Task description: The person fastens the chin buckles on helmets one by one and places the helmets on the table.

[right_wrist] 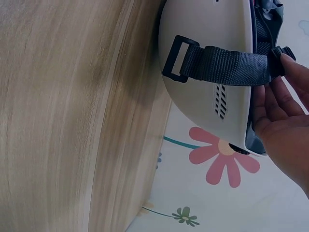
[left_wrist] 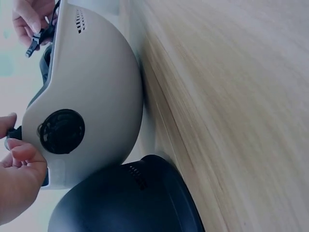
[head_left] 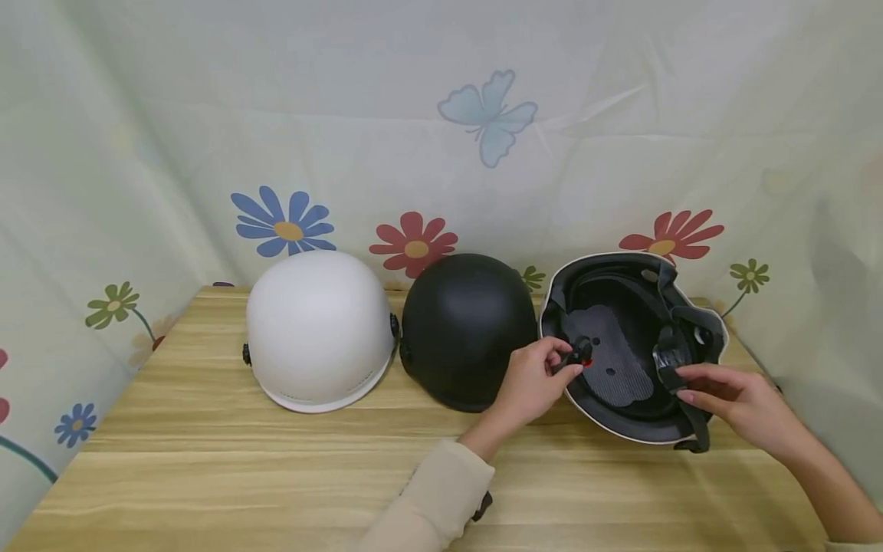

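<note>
A white-shelled helmet (head_left: pixel 614 326) lies at the right with its black padded inside facing me. At its left rim my left hand (head_left: pixel 534 383) pinches a black buckle (head_left: pixel 582 351) with a bit of red on it. My right hand (head_left: pixel 748 402) pinches the other black buckle piece (head_left: pixel 671 378) on the strap at the right side. From that piece a loose webbing strap (right_wrist: pixel 227 66) hangs across the shell in the right wrist view, ending in a rectangular slide. The two buckle pieces are apart. The left wrist view shows a round black knob (left_wrist: pixel 63 131) on the shell.
A black helmet (head_left: pixel 469 330) stands dome up, close beside the white-shelled one. Left of it is another white helmet (head_left: pixel 317 330), also dome up. All are on a wooden table (head_left: pixel 228 475), before a flower-printed curtain (head_left: pixel 386 153). A small black item (head_left: pixel 483 506) shows beside my left sleeve.
</note>
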Demonstrator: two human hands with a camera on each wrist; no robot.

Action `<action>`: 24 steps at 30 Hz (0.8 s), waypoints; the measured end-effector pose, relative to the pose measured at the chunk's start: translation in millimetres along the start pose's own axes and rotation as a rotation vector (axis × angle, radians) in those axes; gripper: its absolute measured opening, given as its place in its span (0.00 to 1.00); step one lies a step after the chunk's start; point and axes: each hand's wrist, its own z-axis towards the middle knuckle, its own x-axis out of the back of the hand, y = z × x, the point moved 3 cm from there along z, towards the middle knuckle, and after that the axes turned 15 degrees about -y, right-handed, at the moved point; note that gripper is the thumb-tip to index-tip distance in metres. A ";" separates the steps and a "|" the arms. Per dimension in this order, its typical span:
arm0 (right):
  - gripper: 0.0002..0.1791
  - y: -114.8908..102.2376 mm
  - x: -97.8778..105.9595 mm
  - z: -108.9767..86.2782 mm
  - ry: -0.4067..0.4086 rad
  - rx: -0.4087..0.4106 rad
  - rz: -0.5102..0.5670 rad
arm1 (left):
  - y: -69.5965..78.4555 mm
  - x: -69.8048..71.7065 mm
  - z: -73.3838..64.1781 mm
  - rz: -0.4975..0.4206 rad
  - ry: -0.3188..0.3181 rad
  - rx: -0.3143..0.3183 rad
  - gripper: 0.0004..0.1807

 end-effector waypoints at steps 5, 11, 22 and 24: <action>0.13 -0.3 -0.6 -0.5 0.001 0.006 0.002 | 0.9 -0.3 -1.1 0.070 0.024 0.019 0.05; 0.13 -0.9 -0.9 -0.7 -0.003 0.011 0.007 | 1.3 -0.5 -3.9 0.085 0.052 -0.033 0.02; 0.12 -4.2 1.7 3.1 0.022 0.074 0.008 | -2.0 4.0 -3.7 0.057 0.093 -0.094 0.02; 0.12 -4.8 1.9 3.8 0.022 0.076 0.005 | -2.8 6.8 -3.2 0.035 0.111 -0.099 0.02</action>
